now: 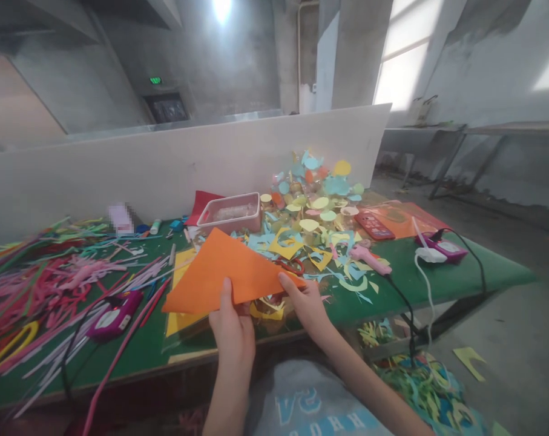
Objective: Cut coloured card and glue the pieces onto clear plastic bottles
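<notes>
A sheet of orange paper [238, 266] is held up over the front of the table, tilted with one corner pointing away from me. My left hand [232, 324] grips its near edge, thumb on top and fingers underneath. At the right corner my right hand [307, 303] pinches the sheet between thumb and fingers. Beneath it, yellow paper [183, 326] lies on the table. Just behind the right corner, the red handle of scissors [296, 264] shows; the rest is hidden among scraps.
On the green table [487, 260] stand a pink basket [231, 221], a pile of paper circles [319, 203] and a pink glue gun [369, 259]. Pipe cleaners [83, 272] cover the left side. Purple power boxes [115, 315] trail cords. A white board [133, 163] closes the back.
</notes>
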Demonstrator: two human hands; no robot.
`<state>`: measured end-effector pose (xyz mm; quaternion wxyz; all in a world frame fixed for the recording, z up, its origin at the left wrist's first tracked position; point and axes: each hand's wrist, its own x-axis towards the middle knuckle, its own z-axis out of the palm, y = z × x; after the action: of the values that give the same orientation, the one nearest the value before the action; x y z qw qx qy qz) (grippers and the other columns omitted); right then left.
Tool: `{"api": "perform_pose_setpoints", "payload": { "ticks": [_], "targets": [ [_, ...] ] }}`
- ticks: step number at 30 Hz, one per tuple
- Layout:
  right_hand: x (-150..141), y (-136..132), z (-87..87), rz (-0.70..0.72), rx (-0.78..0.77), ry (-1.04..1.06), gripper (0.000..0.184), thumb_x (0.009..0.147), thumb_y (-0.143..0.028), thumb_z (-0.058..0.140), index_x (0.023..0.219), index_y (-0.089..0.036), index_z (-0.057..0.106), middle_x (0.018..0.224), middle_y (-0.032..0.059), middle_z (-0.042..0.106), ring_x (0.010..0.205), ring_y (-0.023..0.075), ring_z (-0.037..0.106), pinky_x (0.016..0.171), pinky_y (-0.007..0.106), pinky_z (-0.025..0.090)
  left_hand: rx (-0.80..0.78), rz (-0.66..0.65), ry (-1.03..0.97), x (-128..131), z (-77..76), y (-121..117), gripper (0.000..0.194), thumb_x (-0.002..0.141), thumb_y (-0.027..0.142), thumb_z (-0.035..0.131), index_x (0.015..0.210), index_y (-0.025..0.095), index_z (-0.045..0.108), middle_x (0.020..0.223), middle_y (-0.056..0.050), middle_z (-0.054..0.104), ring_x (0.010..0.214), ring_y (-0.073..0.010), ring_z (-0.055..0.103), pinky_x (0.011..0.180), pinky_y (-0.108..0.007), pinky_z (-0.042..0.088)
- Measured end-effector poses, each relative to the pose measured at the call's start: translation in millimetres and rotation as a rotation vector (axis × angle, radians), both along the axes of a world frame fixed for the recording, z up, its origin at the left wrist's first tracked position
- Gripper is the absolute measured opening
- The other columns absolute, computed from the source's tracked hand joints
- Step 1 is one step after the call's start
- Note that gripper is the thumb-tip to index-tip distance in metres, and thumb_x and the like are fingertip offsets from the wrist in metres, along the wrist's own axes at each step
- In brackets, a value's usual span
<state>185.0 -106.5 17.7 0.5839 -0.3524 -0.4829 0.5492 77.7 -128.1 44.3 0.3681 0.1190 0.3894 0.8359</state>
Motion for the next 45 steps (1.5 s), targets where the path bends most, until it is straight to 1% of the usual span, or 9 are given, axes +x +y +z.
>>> {"api": "perform_pose_setpoints", "payload": {
  "ticks": [8, 15, 23, 29, 34, 37, 41, 43, 45],
  "targets": [
    [-1.2, -0.1, 1.3, -0.01, -0.05, 0.037, 0.058, 0.07, -0.072, 0.066, 0.05, -0.017, 0.067, 0.042, 0.0042, 0.062, 0.043, 0.0169, 0.06, 0.051, 0.028, 0.048, 0.022, 0.01, 0.028, 1.9, -7.0, -1.7, 0.039, 0.085, 0.02, 0.067, 0.123, 0.025, 0.064, 0.132, -0.006, 0.063, 0.107, -0.0161, 0.065, 0.073, -0.021, 0.058],
    [-4.7, 3.4, -5.5, 0.019, -0.091, 0.122, 0.057, 0.069, -0.07, 0.068, 0.053, -0.015, 0.066, 0.04, 0.0031, 0.06, 0.037, 0.0139, 0.054, 0.047, 0.025, 0.046, 0.002, 0.034, 0.034, 5.2, -4.3, -1.4, 0.037, 0.086, 0.021, 0.066, 0.122, 0.024, 0.065, 0.132, -0.007, 0.063, 0.111, -0.0168, 0.064, 0.074, -0.021, 0.057],
    [-4.7, 5.7, -9.7, 0.015, -0.096, 0.128, 0.06, 0.07, -0.072, 0.066, 0.052, -0.015, 0.064, 0.039, 0.0026, 0.058, 0.034, 0.0119, 0.051, 0.045, 0.023, 0.043, 0.007, 0.046, 0.065, 6.1, -6.3, -1.5, 0.041, 0.084, 0.024, 0.069, 0.125, 0.025, 0.064, 0.135, -0.007, 0.061, 0.112, -0.0174, 0.063, 0.074, -0.02, 0.057],
    [-2.0, 5.4, -7.4, 0.037, -0.06, 0.08, 0.064, 0.076, -0.075, 0.058, 0.051, -0.016, 0.064, 0.04, 0.0035, 0.059, 0.038, 0.0141, 0.053, 0.049, 0.026, 0.045, 0.009, 0.029, 0.073, 4.5, -6.0, -1.9, 0.042, 0.083, 0.023, 0.069, 0.125, 0.026, 0.063, 0.136, -0.006, 0.06, 0.112, -0.0178, 0.063, 0.073, -0.02, 0.057],
    [9.2, 6.4, 1.3, 0.186, 0.002, -0.029, 0.068, 0.076, -0.08, 0.05, 0.054, -0.017, 0.066, 0.049, 0.0042, 0.065, 0.047, 0.0174, 0.06, 0.057, 0.03, 0.051, 0.008, 0.043, 0.087, -1.5, -4.4, -1.6, 0.041, 0.084, 0.022, 0.068, 0.124, 0.027, 0.063, 0.135, -0.005, 0.061, 0.109, -0.0171, 0.064, 0.07, -0.02, 0.057],
    [18.0, 7.9, 2.5, 0.256, 0.059, -0.079, 0.063, 0.079, -0.075, 0.053, 0.062, -0.017, 0.071, 0.057, 0.004, 0.07, 0.055, 0.0171, 0.063, 0.064, 0.03, 0.052, 0.014, 0.05, 0.106, -7.0, -1.6, -1.9, 0.041, 0.083, 0.022, 0.068, 0.123, 0.027, 0.063, 0.134, -0.005, 0.061, 0.108, -0.0172, 0.065, 0.069, -0.021, 0.058],
    [24.7, 10.6, -1.5, 0.219, 0.127, -0.182, 0.055, 0.087, -0.063, 0.054, 0.061, -0.017, 0.071, 0.062, 0.0038, 0.072, 0.06, 0.0161, 0.064, 0.068, 0.028, 0.05, 0.005, 0.048, 0.13, -14.0, 4.0, -2.5, 0.041, 0.082, 0.022, 0.068, 0.122, 0.028, 0.064, 0.133, -0.004, 0.062, 0.105, -0.0164, 0.065, 0.064, -0.019, 0.056],
    [23.9, 11.6, -3.7, 0.201, 0.123, -0.175, 0.056, 0.087, -0.062, 0.054, 0.059, -0.017, 0.07, 0.059, 0.0038, 0.071, 0.059, 0.0159, 0.064, 0.068, 0.028, 0.049, 0.012, 0.032, 0.133, -15.2, 4.4, -1.5, 0.041, 0.081, 0.023, 0.069, 0.121, 0.029, 0.064, 0.133, -0.004, 0.062, 0.105, -0.0164, 0.065, 0.066, -0.02, 0.056],
    [20.1, 11.7, -5.4, 0.192, 0.091, -0.125, 0.058, 0.086, -0.064, 0.054, 0.056, -0.017, 0.069, 0.056, 0.004, 0.069, 0.057, 0.0159, 0.063, 0.066, 0.028, 0.049, 0.026, -0.034, 0.153, -12.8, 0.5, 0.4, 0.04, 0.08, 0.027, 0.07, 0.119, 0.027, 0.064, 0.129, -0.005, 0.064, 0.1, -0.0167, 0.067, 0.07, -0.024, 0.057]
  ]
}}
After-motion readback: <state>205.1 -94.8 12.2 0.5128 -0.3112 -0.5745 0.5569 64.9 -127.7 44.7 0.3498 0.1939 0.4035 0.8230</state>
